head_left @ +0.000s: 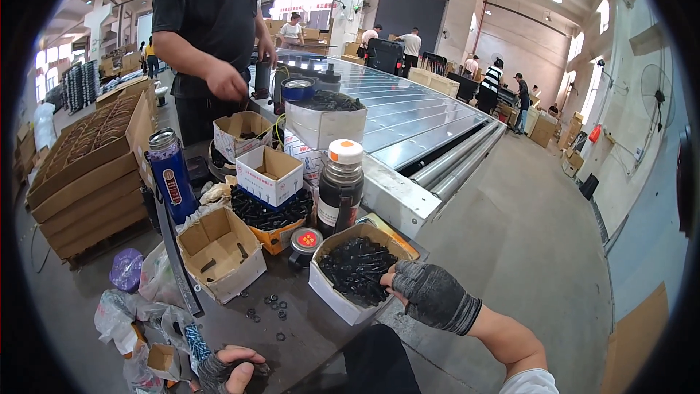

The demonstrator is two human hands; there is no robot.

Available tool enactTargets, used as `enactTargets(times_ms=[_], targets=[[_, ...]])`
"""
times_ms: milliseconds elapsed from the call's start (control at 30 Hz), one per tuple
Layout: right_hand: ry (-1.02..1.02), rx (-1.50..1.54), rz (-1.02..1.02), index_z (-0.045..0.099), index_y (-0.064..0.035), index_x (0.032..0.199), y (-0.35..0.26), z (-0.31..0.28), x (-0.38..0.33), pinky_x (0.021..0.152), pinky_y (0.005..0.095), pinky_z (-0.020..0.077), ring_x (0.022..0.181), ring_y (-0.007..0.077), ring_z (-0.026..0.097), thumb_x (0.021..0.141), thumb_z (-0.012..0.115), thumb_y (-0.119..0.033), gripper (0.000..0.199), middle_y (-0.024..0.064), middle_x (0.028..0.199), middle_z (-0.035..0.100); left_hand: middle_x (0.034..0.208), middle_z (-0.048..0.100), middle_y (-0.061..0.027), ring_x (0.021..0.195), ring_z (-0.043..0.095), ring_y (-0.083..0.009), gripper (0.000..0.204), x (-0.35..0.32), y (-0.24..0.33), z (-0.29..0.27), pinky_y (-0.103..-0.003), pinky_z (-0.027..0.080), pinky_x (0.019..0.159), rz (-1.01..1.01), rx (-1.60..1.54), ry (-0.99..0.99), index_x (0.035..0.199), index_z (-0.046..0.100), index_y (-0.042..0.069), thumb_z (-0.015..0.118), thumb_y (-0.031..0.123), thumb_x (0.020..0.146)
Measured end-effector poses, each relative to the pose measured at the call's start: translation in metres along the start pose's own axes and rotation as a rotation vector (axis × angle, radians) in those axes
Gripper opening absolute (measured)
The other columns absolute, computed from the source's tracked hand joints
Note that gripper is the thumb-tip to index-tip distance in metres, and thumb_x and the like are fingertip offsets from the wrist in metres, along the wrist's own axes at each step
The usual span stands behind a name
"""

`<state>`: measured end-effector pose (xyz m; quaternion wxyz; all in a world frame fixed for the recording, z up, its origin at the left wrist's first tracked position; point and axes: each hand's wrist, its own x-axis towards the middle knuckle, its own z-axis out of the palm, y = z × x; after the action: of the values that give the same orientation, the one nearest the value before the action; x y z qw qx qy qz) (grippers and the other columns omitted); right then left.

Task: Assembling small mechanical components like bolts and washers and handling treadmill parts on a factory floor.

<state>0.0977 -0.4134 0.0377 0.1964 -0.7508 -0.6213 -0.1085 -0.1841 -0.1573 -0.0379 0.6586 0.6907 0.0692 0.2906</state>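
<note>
Both hands wear dark grey fingerless gloves. My right hand [434, 295] reaches over the near right rim of a white cardboard box [337, 305]. Its bent fingertips are pressed together at the black bolts [354, 266] inside; whatever they pinch is hidden. My left hand [232, 369] is low at the table's near edge, fingers curled with the thumb against them. A small dark piece shows at its fingertips, too unclear to name. Several loose dark nuts [281, 314] lie on the table between the hands. Left of them, an open carton [248, 277] holds a few bolts.
A black thermos [340, 193], a lidded cup [305, 244], a blue bottle [169, 175] and more bolt boxes crowd the table. A metal bar [175, 255] runs along its left side. Across stands a person [208, 36] beside a long roller conveyor [415, 124]. Stacked cartons [91, 182] stand left.
</note>
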Motion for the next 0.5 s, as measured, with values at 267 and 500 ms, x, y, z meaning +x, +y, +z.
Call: enactTargets(times_ms=[267,500], targets=[[-0.128,0.198,0.108,0.063,-0.0013,0.114,-0.007,-0.015,0.01,0.084,0.0383,0.0533,0.092,0.0327,0.065,0.086,0.062,0.002,0.028,0.0161,0.101,0.064,0.099,0.069,-0.0104,0.087,0.066,-0.0191,0.016,0.001,0.0,-0.003,-0.032,0.053,0.08,-0.002,-0.002,-0.051,0.112,0.066,0.0,0.057,0.002,0.098],[-0.198,0.328,0.151,0.061,0.0014,0.117,0.003,-0.035,0.017,0.088,0.0372,0.053,0.098,0.0317,0.065,0.087,0.058,0.0,0.031,0.0179,0.105,0.063,0.099,0.069,-0.0108,0.086,0.065,-0.019,0.016,-0.002,-0.001,-0.002,-0.032,0.053,0.079,-0.027,-0.033,-0.044,0.112,0.065,-0.001,0.058,0.003,0.098]])
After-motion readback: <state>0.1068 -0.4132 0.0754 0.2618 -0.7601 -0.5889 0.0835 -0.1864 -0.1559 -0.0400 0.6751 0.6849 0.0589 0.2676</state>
